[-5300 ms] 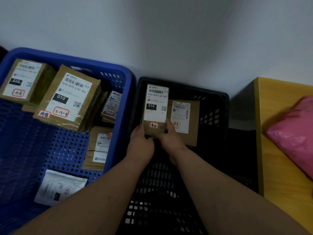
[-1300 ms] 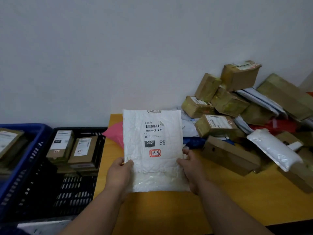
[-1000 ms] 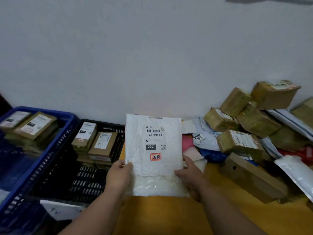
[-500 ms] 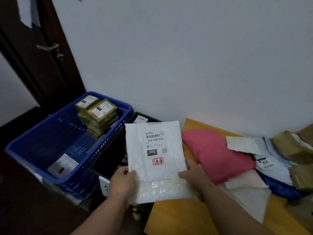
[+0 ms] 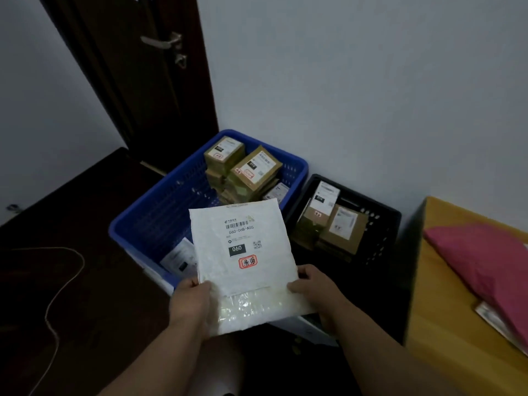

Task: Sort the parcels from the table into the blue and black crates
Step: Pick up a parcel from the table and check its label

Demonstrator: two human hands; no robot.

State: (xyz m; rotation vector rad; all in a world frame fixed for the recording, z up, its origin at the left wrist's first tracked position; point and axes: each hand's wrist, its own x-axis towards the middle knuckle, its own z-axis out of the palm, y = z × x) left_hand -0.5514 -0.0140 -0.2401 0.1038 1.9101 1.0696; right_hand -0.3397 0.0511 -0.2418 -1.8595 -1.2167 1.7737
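Observation:
I hold a white padded mailer (image 5: 245, 261) with a "060" label and a red stamp, upright in front of me. My left hand (image 5: 190, 301) grips its lower left edge and my right hand (image 5: 317, 290) grips its lower right edge. Behind it stands the blue crate (image 5: 160, 212), with a stack of brown boxes (image 5: 243, 170) at its far end and a flat white packet (image 5: 180, 255) near its front. The black crate (image 5: 383, 224) to the right holds a few brown boxes (image 5: 331, 224). The mailer hides the blue crate's near right corner.
The yellow table (image 5: 445, 324) edges in at the right with a pink bag (image 5: 485, 267) on it. A dark door (image 5: 137, 81) stands behind the blue crate. A thin cord (image 5: 57, 298) trails over the dark floor at the left.
The view has swung left and down from the table to the crates. The mailer, still held by both hands, now hangs over the blue crate's near right corner.

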